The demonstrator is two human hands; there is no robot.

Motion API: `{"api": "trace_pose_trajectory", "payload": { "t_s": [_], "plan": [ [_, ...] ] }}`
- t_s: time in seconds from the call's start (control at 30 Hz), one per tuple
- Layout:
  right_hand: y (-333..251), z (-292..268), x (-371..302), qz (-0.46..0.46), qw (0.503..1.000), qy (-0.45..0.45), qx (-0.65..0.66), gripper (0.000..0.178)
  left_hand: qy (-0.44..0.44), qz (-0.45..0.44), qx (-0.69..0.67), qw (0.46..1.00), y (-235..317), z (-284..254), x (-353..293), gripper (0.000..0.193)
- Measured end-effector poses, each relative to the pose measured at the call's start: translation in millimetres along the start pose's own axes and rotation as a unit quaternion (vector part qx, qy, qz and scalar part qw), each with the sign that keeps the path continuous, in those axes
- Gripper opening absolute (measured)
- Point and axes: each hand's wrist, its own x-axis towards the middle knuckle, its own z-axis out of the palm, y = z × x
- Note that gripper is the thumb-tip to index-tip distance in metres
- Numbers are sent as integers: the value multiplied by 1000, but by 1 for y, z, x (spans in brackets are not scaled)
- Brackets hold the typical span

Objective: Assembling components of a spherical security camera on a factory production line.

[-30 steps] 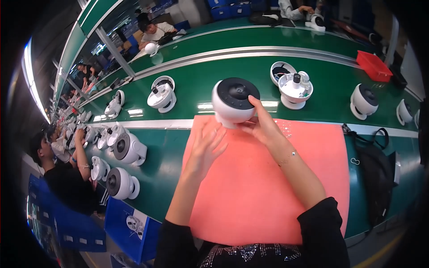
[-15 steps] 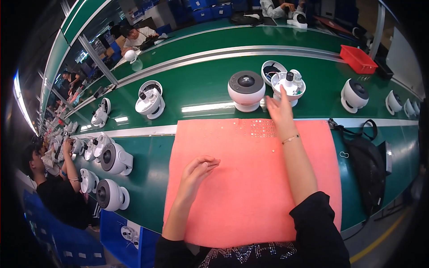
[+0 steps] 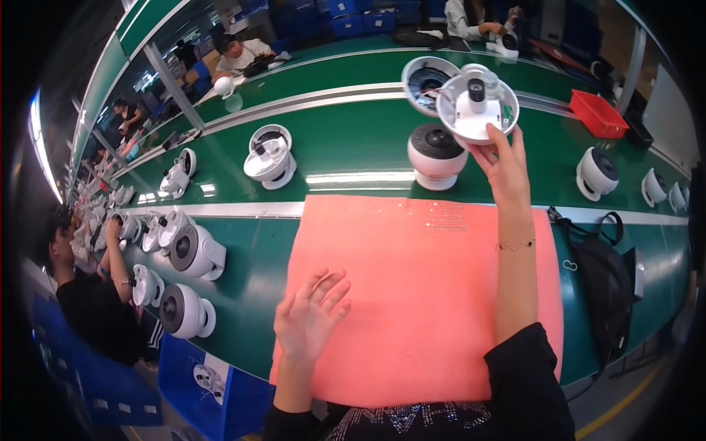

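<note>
My right hand grips an opened white camera housing from below and holds it up over the green belt. Its round dark-lined shell half hangs open on the left, and a black lens barrel stands in the white inner part. Just behind my fingers, a closed white camera with a dark grey front rests on the belt. My left hand is raised over the pink cloth, palm up, fingers apart, holding nothing. Small screws lie in rows at the cloth's far edge.
More white cameras stand on the belt, one opened at left and one closed at right. A red bin sits far right, a black bag beside the cloth. A co-worker works at left; a blue crate is below.
My right hand has taken hold of the opened camera housing and lifted it off the belt. My left hand has turned palm up, its fingers spreading.
</note>
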Motion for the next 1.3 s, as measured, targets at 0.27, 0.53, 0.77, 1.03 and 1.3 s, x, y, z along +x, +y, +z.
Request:
{"api": "trace_pose_trajectory", "payload": {
  "t_s": [0.27, 0.53, 0.77, 1.03, 1.3],
  "plan": [
    [38, 89, -94, 360, 896, -259, -13, 45, -64, -46, -360, 930, 11, -42, -35, 79],
    [120, 101, -135, 487, 721, -492, -20, 47, 102, 168, -124, 973, -9, -125, -125, 59],
    [89, 126, -159, 207, 706, -503, -453, 57, 131, 161, -105, 973, 12, -140, -145, 71],
    [46, 158, -275, -265, 673, -612, -322, 51, 78, 57, 14, 995, 17, -89, -136, 110],
    [26, 144, -174, 18, 733, -584, -348, 44, 152, 98, 377, 909, 17, -100, -80, 60]
  ]
}}
